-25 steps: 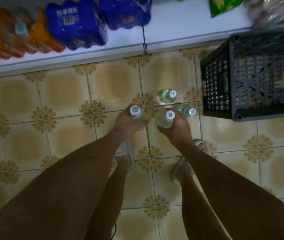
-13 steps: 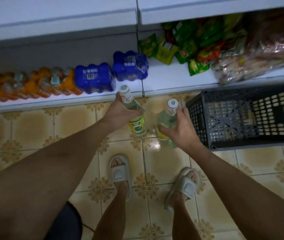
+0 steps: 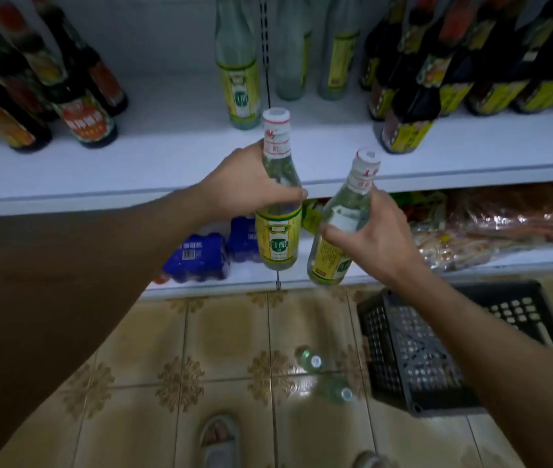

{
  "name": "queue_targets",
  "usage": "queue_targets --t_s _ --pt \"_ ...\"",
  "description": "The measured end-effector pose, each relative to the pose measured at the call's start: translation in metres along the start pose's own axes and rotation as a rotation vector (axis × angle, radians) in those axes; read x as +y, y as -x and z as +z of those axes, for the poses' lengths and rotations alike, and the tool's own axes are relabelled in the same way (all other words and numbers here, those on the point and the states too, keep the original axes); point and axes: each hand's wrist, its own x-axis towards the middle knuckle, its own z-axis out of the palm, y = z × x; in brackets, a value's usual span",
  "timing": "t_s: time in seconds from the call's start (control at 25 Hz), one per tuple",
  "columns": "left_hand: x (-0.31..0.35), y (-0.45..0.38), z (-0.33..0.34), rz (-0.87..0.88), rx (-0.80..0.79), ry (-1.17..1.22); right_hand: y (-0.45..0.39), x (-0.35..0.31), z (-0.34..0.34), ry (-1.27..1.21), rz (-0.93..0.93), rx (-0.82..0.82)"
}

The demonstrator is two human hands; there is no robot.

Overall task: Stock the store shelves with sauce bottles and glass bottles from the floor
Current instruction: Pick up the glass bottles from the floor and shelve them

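Note:
My left hand grips a clear glass bottle with a yellow-green label and white cap, held upright in front of the white shelf. My right hand grips a second such bottle, tilted with its cap toward the shelf edge. Both bottles hang in the air just below shelf level. Three matching glass bottles stand at the back of that shelf. Two more glass bottles stand on the tiled floor, the nearer one beside the crate.
Dark sauce bottles stand on the shelf at left and right. A black plastic crate sits on the floor at right. The lower shelf holds blue packs and wrapped snack bags. My sandalled feet are below.
Both hands lifted their bottles from floor level up to the front of the middle shelf. The view tilted upward, bringing the bottle shelf into sight.

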Motion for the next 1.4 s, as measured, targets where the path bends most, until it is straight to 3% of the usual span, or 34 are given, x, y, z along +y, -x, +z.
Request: queue_targets --t_s 0.24,0.6,1.08,1.4 --pt "0.048 -0.044 -0.048 0.082 0.088 -0.058 -0.073 -0.051 -0.047 0.021 -0.099 0.169" --pt "0.042 -0.101 -0.045 -0.036 0.267 -0.019 -0.154 -0.055 -0.062 0.037 -0.029 0.285" --pt "0.041 -0.132 -0.025 -0.12 0.41 0.064 -0.176 -0.047 -0.046 0.105 0.016 0.179" --pt "0.015 -0.124 -0.004 -0.146 0.356 0.201 -0.171 -0.039 -0.046 0.002 0.066 0.054"
